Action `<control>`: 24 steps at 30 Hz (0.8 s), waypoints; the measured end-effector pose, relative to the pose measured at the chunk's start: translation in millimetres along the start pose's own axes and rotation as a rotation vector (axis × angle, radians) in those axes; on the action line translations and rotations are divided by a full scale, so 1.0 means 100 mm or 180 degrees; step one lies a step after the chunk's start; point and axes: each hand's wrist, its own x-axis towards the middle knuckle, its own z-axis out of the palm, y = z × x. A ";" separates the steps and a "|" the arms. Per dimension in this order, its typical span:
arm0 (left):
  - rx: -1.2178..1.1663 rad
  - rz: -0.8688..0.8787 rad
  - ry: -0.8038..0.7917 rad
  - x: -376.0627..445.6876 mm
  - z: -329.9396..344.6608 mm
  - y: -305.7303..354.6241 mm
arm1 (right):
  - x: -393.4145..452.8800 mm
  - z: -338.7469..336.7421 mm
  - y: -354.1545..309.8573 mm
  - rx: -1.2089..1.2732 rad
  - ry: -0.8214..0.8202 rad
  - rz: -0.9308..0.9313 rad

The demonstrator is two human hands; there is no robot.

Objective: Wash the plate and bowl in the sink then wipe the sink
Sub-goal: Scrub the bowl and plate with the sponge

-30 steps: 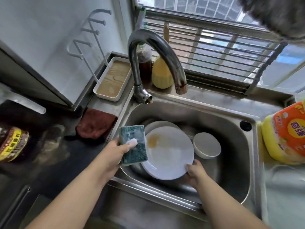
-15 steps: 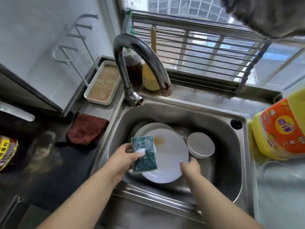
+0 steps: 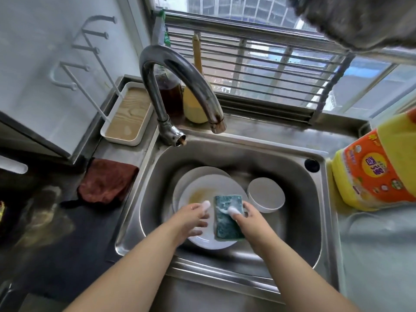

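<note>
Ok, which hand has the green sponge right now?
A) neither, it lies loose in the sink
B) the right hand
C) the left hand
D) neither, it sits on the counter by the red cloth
B: the right hand grips the sponge over the plate, thumb across its top, while the left hand beside it holds nothing.

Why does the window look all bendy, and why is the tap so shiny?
Head view: the wide lens curves the window bars near the edges; daylight from the window glares on the faucet and sink; the left hand looks slightly blurred.
</note>
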 end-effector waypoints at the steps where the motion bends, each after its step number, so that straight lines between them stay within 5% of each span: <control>1: 0.0401 0.0036 0.0441 0.11 -0.07 -0.01 | 0.00 -0.06 0.01 0.0121 0.0102 0.0008; 4: 0.1828 -0.0065 0.1418 0.44 -0.32 -0.06 | -0.02 -0.24 0.06 0.0316 0.0346 0.0058; 7: 0.2356 -0.0380 0.1357 0.70 -0.36 -0.11 | -0.09 -0.38 0.12 0.0279 0.0356 0.0023; 19: 0.2054 -0.0642 0.1441 1.02 -0.45 -0.30 | -0.27 -0.51 0.24 0.0480 0.0369 -0.0083; 24: 0.1368 -0.0519 0.1341 1.00 -0.64 -0.34 | -0.34 -0.56 0.22 0.0557 0.0436 -0.0097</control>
